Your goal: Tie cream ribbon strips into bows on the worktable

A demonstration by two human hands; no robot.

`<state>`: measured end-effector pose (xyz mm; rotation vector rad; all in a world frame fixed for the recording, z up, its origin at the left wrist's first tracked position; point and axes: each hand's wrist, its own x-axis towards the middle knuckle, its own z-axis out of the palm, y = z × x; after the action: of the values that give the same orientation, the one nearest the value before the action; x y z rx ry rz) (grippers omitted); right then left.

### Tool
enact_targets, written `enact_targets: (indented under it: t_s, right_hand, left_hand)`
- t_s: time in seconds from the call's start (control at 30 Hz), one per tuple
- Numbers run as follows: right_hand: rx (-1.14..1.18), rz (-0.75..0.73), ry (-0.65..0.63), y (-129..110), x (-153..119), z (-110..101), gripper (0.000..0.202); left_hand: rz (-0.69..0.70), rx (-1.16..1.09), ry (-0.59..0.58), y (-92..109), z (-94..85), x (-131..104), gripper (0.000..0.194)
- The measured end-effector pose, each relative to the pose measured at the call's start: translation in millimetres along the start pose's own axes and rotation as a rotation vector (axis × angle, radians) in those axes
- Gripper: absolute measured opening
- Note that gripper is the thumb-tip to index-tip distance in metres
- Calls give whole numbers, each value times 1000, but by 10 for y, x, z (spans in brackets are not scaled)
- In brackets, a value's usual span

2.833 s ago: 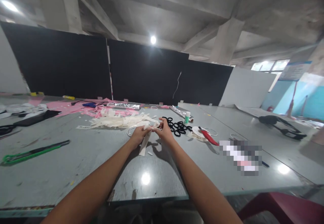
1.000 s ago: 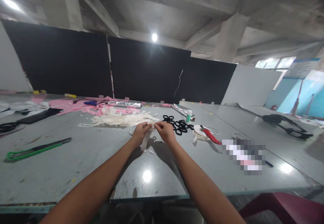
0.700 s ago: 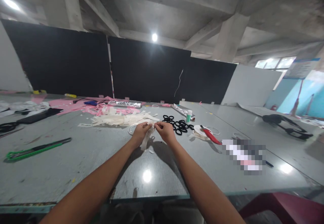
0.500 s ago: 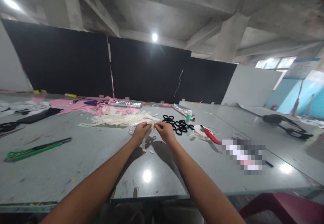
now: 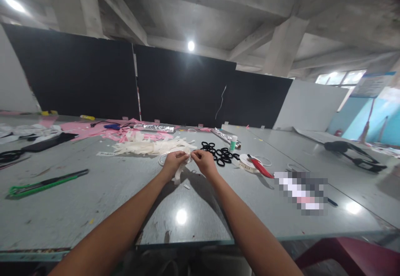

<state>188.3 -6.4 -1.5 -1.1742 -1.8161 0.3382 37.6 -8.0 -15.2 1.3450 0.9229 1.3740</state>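
Note:
My left hand (image 5: 174,162) is closed in a pinch on a cream-white fabric-like strip (image 5: 178,176), whose lower end hangs toward the tabletop. Close beside it, my right hand (image 5: 203,159) pinches at the strip's upper part, fingertips almost meeting the left ones. The exact spot between the fingers is small and partly hidden. Behind the hands lies a pile of cream strips (image 5: 150,146). A heap of black rings (image 5: 223,155) is just past my right hand. A small white scrap (image 5: 186,186) lies below the hands.
A green utility knife (image 5: 46,184) lies at left. On the right are a tape roll (image 5: 246,165), a red tool (image 5: 261,167), a small green-and-white bottle (image 5: 233,142) and a dark strapped object (image 5: 354,155). Pink scraps (image 5: 81,130) and foil pieces (image 5: 156,128) lie toward the black panels.
The strip's hanging end has shifted slightly left and up. Both hands stay nearly in place, with small finger movements. The white scrap on the table shows a little larger.

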Motion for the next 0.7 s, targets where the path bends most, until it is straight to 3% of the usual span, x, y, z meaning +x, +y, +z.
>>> enact_targets:
  t_s: [0.7]
  right_hand:
    - [61,-48,-69,32,17,-18,19]
  left_hand:
    - [51,88,10,44,26,-26,30]
